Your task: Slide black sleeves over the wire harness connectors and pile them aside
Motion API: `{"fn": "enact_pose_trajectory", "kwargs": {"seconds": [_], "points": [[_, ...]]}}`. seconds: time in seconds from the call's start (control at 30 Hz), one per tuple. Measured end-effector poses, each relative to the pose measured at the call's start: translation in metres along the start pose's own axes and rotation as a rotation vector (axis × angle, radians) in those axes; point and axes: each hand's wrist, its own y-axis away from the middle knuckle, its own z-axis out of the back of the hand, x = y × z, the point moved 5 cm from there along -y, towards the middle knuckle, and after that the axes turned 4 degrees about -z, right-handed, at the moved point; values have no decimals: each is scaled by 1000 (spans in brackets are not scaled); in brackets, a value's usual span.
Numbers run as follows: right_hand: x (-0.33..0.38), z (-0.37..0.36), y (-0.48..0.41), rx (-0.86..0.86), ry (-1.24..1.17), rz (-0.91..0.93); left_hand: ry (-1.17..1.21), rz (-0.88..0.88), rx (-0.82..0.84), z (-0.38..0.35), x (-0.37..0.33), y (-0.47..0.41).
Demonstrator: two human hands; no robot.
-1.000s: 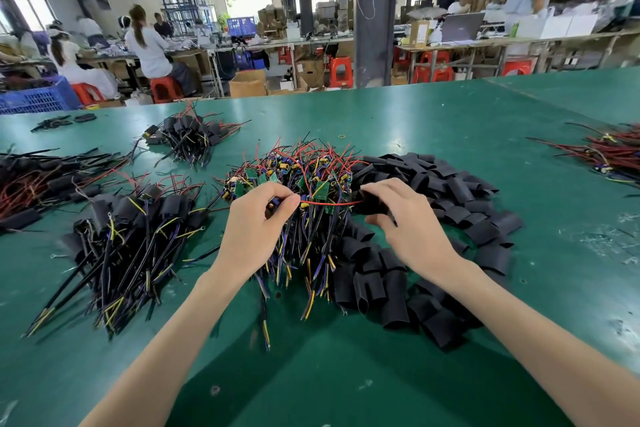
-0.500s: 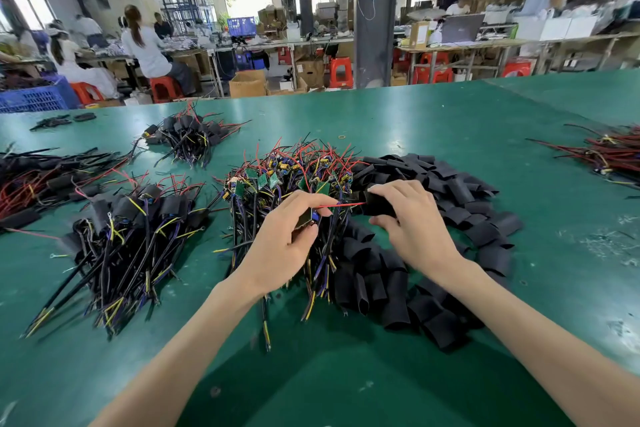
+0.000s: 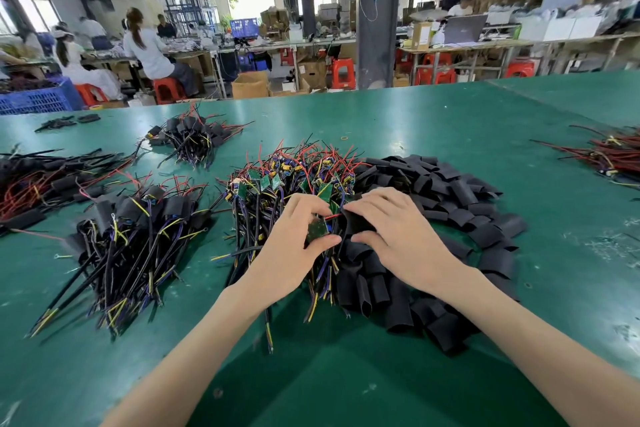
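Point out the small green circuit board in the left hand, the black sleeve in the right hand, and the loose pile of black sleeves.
small green circuit board (image 3: 317, 229), head view, its face.
black sleeve (image 3: 358, 222), head view, its middle.
loose pile of black sleeves (image 3: 453, 192), head view, far sleeves.

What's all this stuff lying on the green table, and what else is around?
Unsleeved harnesses: one pile, red, black, blue and yellow wires with green boards, table centre.
Loose black sleeves: one big pile, right of that pile.
Sleeved harnesses: one pile, black with yellow wires, left; smaller pile behind it.
Red-and-black wire bundles: far left; another far right.
Table: green.
Stools: several, red, background.
Crate: blue, far left.
Workers: several, seated at far benches.
Left hand: pinching a green board.
Right hand: holding a black sleeve.
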Motion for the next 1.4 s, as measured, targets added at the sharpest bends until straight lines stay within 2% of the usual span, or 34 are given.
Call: {"fn": "enact_pose_trajectory", "kwargs": {"seconds": [0.1,0.23,0.43,0.6,0.83,1.0,1.23,1.4], "points": [[3,2,0,-6,124,14,-69,-58,-8,1,-3,-1],[2,1,0,58,20,-14,-90,-72,-36,5,-5,-1],[6,-6,2,130,-39,-36,53,55,-64,5,0,0],[8,-9,2,135,-77,-4,111,103,-4,3,2,1],[0,-4,0,106,-62,-47,181,127,72,1,4,2],[1,-6,0,126,-29,-27,209,197,23,1,8,2],[-2,-2,-2,109,-54,-66,140,131,12,4,2,0],[-4,-2,-2,173,-119,-88,118,87,-30,7,-3,1]]}}
